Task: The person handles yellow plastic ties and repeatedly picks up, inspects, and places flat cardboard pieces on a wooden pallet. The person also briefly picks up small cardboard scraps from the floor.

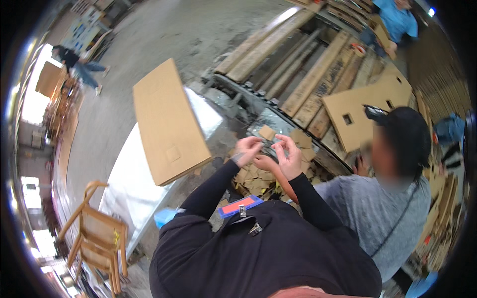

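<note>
My left hand (247,151) is raised in front of my body, its fingers curled together; anything between them is too small to make out. Beside it, my right hand (289,156) has its thumb and fingers apart, with nothing visibly gripped. Just beyond the fingertips shows a small square cardboard piece (267,132); it appears apart from both hands, but whether it is in the air or resting I cannot tell. A co-worker's hand (266,163) reaches in between and below mine. Under the hands lies a heap of cardboard scraps (253,183).
Flat brown cardboard sheets (166,119) lie on a white-covered table (119,186) at left, near a wooden chair (102,226). A slatted roller frame (298,64) holds a cut-out cardboard sheet (365,107). A co-worker in grey (367,208) is close at my right.
</note>
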Available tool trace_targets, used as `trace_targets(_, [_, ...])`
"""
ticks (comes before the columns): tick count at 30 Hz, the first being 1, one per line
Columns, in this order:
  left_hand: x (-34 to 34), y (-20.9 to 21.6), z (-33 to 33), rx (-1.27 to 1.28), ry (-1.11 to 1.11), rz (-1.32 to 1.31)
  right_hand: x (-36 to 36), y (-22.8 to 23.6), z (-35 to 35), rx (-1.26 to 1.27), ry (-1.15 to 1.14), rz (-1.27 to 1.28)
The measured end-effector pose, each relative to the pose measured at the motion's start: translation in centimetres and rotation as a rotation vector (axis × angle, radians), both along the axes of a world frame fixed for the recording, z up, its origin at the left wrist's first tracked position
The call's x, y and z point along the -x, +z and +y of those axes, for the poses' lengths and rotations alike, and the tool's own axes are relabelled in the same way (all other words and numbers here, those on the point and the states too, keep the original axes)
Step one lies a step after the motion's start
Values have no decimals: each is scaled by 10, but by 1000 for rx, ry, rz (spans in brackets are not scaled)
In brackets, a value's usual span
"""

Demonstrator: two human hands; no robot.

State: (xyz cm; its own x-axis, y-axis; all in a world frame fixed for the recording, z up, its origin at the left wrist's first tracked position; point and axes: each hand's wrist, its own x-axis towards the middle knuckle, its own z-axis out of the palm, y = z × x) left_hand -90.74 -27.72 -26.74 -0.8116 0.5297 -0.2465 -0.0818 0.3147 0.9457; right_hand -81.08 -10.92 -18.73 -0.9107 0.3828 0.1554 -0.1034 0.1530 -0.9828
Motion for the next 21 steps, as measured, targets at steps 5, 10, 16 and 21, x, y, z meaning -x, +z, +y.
trace_targets(5, [13, 27, -266, 628, 1144, 397, 102, -82, -111, 76, 460, -422])
trace_targets(10, [31, 32, -404, 980, 1191, -33, 186, -123, -223, -303, 379, -625])
trace_targets(16, [49, -4, -428, 645, 1029, -230, 202, -122, -290, -208, 368, -829])
trace_targets(21, [37, 8, -427, 717, 1065, -134, 191, -92, -287, -50, 390, -777])
